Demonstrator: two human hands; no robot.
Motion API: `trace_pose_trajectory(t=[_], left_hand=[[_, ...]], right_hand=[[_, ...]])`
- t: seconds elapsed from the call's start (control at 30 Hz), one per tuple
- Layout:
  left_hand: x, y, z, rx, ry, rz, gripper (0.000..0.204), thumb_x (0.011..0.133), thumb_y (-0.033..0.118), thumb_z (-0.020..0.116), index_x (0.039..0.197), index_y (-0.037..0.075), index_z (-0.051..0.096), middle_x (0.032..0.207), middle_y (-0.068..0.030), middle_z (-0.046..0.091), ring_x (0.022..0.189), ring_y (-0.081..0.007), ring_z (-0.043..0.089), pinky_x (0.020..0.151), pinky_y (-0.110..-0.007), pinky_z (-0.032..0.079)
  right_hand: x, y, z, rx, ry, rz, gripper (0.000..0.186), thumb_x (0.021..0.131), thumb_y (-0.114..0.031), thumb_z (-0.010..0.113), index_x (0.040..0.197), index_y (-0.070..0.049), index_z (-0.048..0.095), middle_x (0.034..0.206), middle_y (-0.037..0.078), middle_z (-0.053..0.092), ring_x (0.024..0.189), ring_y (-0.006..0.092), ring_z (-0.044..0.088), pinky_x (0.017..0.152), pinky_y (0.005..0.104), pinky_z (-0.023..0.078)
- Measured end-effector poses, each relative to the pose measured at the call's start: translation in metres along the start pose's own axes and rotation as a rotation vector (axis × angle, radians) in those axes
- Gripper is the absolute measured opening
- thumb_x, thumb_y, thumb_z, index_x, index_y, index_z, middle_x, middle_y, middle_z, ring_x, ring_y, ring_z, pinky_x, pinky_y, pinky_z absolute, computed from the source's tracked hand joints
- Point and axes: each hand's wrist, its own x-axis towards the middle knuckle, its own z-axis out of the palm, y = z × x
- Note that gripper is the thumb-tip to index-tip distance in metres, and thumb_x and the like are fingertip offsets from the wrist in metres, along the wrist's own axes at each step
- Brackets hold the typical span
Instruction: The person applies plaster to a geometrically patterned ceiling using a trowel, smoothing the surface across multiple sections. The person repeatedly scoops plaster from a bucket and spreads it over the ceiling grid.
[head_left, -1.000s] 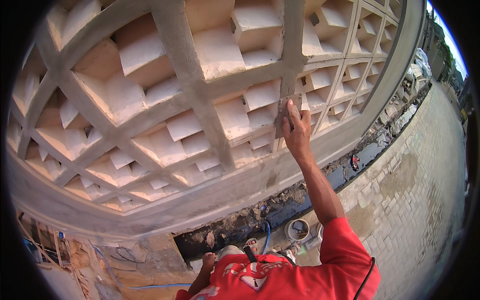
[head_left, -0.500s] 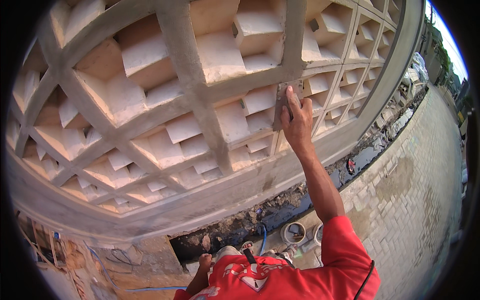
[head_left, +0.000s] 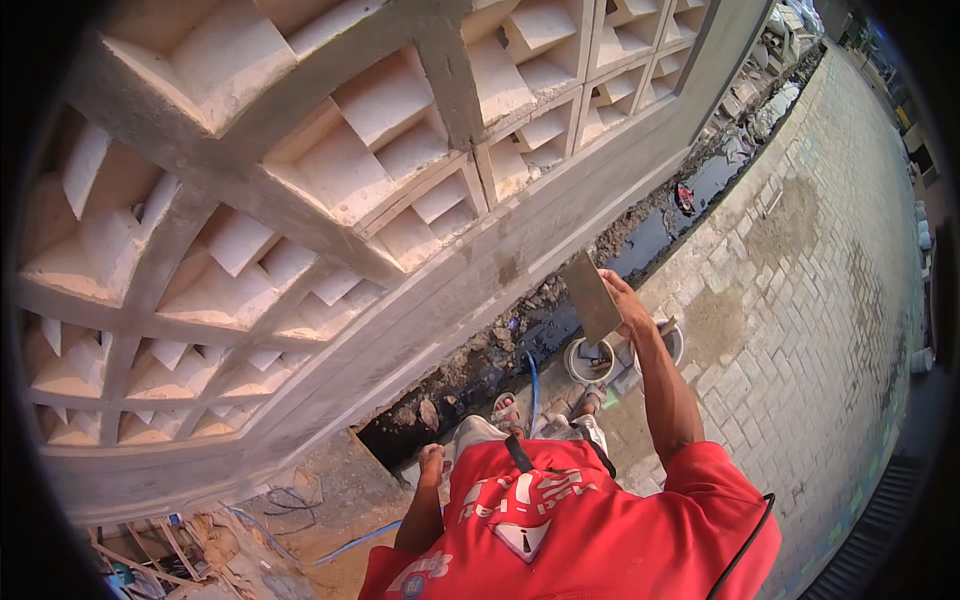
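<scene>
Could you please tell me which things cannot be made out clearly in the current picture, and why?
All in the head view:
Handle of the trowel: hidden by its flat plate and the right hand.
Inside of the left hand: small, fingers curled; I cannot tell if it holds anything.
Contents of the left bucket: too small to identify.
Right bucket: partly behind the right forearm.
Trench bottom: lost in shadow.

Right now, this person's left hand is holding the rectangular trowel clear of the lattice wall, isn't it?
Not quite: the head view shows that it is the right hand, not the left hand, that holds the rectangular trowel clear of the lattice wall.
</scene>
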Motion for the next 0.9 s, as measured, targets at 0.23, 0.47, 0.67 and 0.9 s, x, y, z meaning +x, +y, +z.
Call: trace_pose_trajectory(t=[0.23,0.47,0.67,0.9], left_hand=[[-0.016,0.011,0.071,0.204,-0.121,-0.041,0.034,0.090,0.021,0.053,0.121,0.008,0.047,0.100,-0.0116,0.058,0.068,-0.0208,0.061,0.059,-0.033,0.051],[-0.019,-0.035,0.169,0.115,-0.143,-0.020,0.037,0.088,0.017,0.054,0.122,0.003,0.047,0.099,-0.0117,0.058,0.072,-0.0186,0.060,0.064,-0.030,0.049],[-0.055,-0.086,0.205,0.504,0.113,0.482,0.037,0.084,0.013,0.056,0.117,-0.002,0.050,0.098,-0.0176,0.057,0.094,-0.0314,0.055,0.084,-0.038,0.044],[-0.057,-0.093,0.239,0.674,0.289,0.638,0.037,0.084,0.017,0.054,0.115,-0.003,0.049,0.107,-0.0226,0.051,0.098,-0.0379,0.051,0.084,-0.043,0.043]], right_hand=[[-0.032,0.148,-0.161,0.234,0.229,0.340,0.030,0.089,-0.020,0.057,0.113,-0.004,0.053,0.097,0.010,0.064,0.079,0.0177,0.065,0.066,0.0318,0.056],[-0.029,0.260,-0.238,-0.124,0.452,0.735,0.036,0.082,-0.012,0.060,0.117,-0.005,0.053,0.089,0.009,0.064,0.073,0.0174,0.062,0.060,0.0325,0.051],[0.053,0.405,-0.311,-0.765,0.415,0.578,0.024,0.072,-0.019,0.063,0.083,0.002,0.068,0.073,0.020,0.065,0.068,0.0335,0.065,0.063,0.0403,0.051],[0.169,0.494,-0.326,-1.055,0.345,0.565,0.037,0.071,-0.028,0.063,0.086,0.006,0.065,0.091,0.029,0.063,0.093,0.0407,0.061,0.081,0.0434,0.049]])
